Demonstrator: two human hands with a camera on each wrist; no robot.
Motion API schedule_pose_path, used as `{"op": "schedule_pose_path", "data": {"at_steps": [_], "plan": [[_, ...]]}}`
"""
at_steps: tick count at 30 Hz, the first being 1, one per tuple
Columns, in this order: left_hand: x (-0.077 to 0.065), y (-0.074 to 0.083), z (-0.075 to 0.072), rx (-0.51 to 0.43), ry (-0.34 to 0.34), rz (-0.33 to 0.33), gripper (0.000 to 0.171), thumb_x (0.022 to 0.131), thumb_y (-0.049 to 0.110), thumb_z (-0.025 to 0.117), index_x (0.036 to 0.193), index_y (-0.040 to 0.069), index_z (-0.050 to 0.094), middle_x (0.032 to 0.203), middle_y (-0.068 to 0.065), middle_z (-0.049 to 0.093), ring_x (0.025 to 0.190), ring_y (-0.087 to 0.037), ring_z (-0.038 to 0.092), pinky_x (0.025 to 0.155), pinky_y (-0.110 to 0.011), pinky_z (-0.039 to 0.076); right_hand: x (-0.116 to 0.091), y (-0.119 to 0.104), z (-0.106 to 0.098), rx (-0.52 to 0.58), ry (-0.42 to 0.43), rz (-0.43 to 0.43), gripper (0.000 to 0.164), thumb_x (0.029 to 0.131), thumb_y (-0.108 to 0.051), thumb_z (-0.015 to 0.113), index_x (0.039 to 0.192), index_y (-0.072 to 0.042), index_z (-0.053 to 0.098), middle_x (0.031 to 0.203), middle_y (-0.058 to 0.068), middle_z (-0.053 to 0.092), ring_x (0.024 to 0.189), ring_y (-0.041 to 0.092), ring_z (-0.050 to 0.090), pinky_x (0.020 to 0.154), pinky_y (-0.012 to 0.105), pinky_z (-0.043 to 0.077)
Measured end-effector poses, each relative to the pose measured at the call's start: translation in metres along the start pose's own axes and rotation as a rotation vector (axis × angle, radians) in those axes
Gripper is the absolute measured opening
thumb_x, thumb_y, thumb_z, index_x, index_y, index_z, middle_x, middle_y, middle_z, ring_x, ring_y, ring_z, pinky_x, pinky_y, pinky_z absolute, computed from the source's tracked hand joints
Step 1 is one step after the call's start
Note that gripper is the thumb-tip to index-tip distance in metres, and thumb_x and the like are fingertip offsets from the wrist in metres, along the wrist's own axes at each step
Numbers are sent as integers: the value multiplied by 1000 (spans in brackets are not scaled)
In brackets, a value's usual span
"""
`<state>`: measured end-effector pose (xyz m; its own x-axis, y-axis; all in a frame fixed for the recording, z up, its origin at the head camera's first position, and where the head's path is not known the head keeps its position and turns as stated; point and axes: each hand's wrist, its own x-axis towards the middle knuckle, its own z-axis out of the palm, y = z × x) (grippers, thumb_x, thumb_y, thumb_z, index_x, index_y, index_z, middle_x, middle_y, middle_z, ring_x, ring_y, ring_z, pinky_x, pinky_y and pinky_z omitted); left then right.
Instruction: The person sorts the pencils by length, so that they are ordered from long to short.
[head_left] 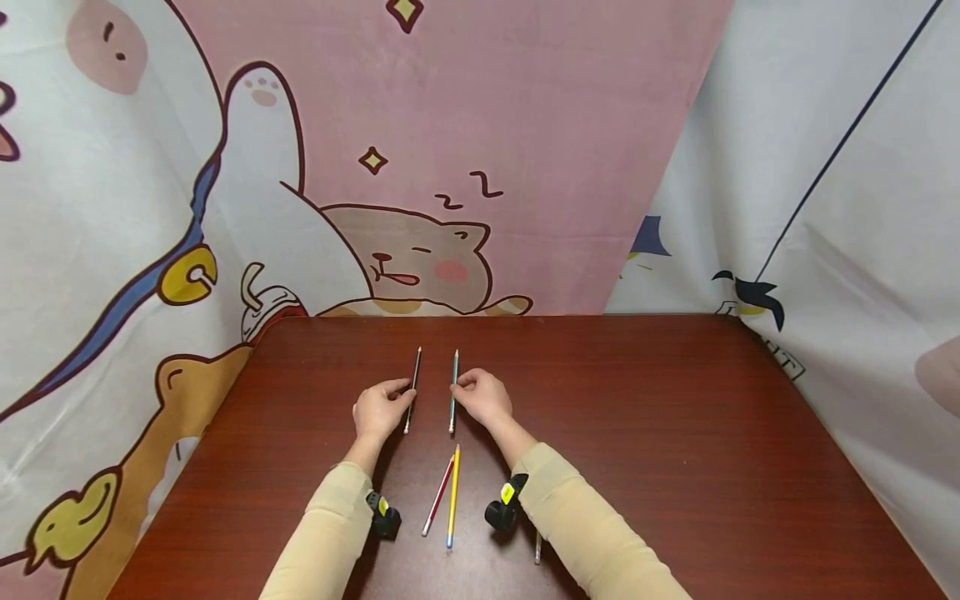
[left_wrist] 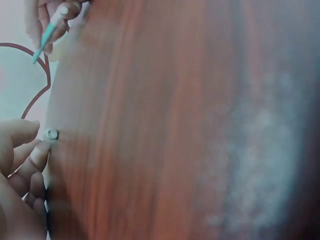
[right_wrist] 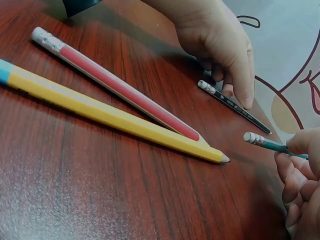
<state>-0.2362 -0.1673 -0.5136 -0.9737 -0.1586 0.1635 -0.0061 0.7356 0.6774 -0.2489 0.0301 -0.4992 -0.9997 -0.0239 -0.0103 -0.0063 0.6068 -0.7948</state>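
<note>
A black pencil [head_left: 417, 367] with a pale eraser end lies on the table at my left hand [head_left: 379, 410]. In the head view that hand's thumb and forefinger pinch it about midway. The right wrist view shows the left fingers [right_wrist: 247, 100] at its side. To the right, my right hand [head_left: 484, 395] pinches a teal pencil [right_wrist: 267, 143] between thumb and fingers, its eraser end pointing back toward me. The two pencils stand roughly parallel, points away from me. In the left wrist view, the black pencil's eraser end [left_wrist: 52, 134] shows beside the left fingertips.
Nearer me on the brown table [head_left: 637, 400], a red pencil [right_wrist: 120, 85] and a yellow pencil [right_wrist: 110, 110] lie with points together. Another pencil [head_left: 537, 550] is partly hidden by the right sleeve. A patterned cloth [head_left: 540, 167] hangs behind the table.
</note>
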Motion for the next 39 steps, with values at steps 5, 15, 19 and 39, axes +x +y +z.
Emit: {"op": "schedule_pose_path", "data": {"at_steps": [5,15,19,39], "plan": [[-4,0,-6,-46,-3,-8,33,86,27,74,116,12,75,93,-7,74,93,-28,68,87,-55,39,2,0,2,-31,-17,4,19,87,-30,71,95,-12,72,89,0,74,85,18,68,73,35,50],[-19,10,-22,-137,46,18,31,86,23,74,113,8,75,79,-1,69,84,-26,66,86,-55,36,5,-2,4,-118,-22,39,18,86,-34,73,93,-18,72,88,-5,72,85,16,66,69,37,48],[-27,14,-26,-136,32,51,30,85,21,75,113,9,75,77,1,68,80,-22,65,84,-54,35,4,-4,5,-143,-23,49,19,86,-35,74,93,-18,72,87,-6,71,84,17,66,67,37,48],[-55,21,-38,-181,-38,168,28,85,16,76,110,4,75,74,3,68,68,-12,61,66,-33,46,3,-3,19,-254,77,-36,22,81,-38,81,93,-21,75,78,-10,70,73,13,65,61,35,47]]}}
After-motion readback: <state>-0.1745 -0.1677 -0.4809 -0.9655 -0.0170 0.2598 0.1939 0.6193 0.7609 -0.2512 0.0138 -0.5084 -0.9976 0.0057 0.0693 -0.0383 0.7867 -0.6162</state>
